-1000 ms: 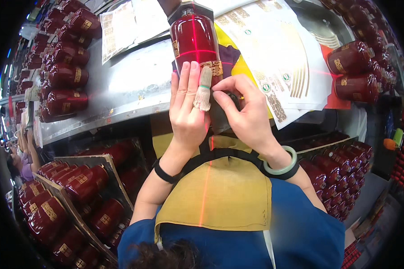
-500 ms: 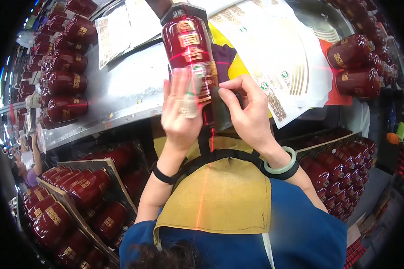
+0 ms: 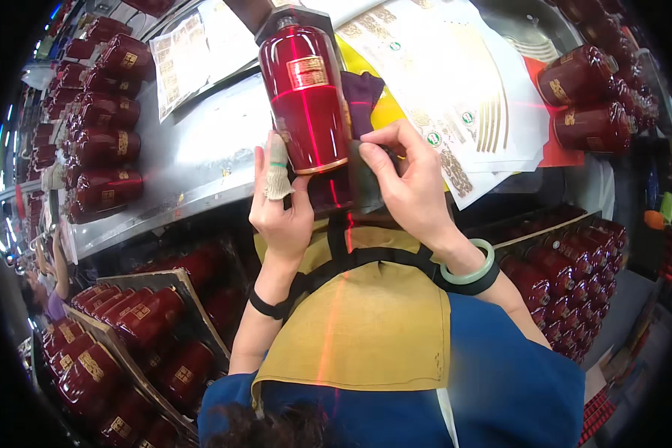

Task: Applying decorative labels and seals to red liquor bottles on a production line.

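A glossy dark-red bottle [image 3: 300, 112] with a gold label lies neck away from me in a dark holder [image 3: 325, 21]. Bright red light lines cross its surface. Beside the bottle's lower left side is my left hand [image 3: 280, 213], fingers stretched up along the glass and thumb apart near the base; whether it touches is hard to tell. A pale cloth cover with a green band [image 3: 278, 175] wraps one of its fingers. At the right of the base, my right hand [image 3: 411, 183] pinches a dark flat piece [image 3: 366, 183] between thumb and fingers.
White sheets with gold decals [image 3: 455, 97] spread right of the bottle; another decal sheet [image 3: 179, 63] lies left. Red bottles [image 3: 104, 145] line the metal table [image 3: 201, 142]. Crates of bottles [image 3: 187, 299] stand below on both sides. Another person [image 3: 52, 287] is at far left.
The bottle has turned about its length, so large gold characters gave way to a small gold label. My left hand has moved left and down off its front. My right hand stays put.
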Action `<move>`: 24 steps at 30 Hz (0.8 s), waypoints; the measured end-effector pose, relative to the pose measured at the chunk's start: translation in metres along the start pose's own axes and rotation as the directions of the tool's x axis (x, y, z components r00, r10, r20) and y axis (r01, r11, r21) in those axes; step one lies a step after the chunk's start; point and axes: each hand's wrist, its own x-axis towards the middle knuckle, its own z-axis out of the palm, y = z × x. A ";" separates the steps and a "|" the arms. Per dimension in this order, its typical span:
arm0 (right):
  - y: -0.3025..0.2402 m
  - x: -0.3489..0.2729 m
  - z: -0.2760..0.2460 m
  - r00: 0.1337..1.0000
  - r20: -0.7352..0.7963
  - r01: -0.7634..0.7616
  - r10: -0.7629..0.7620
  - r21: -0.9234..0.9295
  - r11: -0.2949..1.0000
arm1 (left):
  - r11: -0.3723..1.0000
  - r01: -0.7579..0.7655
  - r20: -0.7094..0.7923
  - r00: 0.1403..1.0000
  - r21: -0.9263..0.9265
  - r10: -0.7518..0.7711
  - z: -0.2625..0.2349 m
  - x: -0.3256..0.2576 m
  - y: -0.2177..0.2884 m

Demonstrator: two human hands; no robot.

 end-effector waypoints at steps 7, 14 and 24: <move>-0.004 0.009 -0.008 0.999 0.016 0.051 -0.049 -0.180 0.982 | 0.990 -0.132 0.016 0.991 0.041 0.131 0.008 0.000 -0.005; -0.016 -0.004 -0.005 0.999 0.021 -0.027 0.027 -0.003 1.000 | 1.000 0.022 0.066 0.998 0.007 -0.022 0.000 -0.012 -0.012; -0.011 0.023 -0.030 0.996 0.033 0.092 -0.087 -0.188 0.978 | 0.662 0.480 0.244 0.874 -0.576 -0.421 -0.013 0.048 -0.023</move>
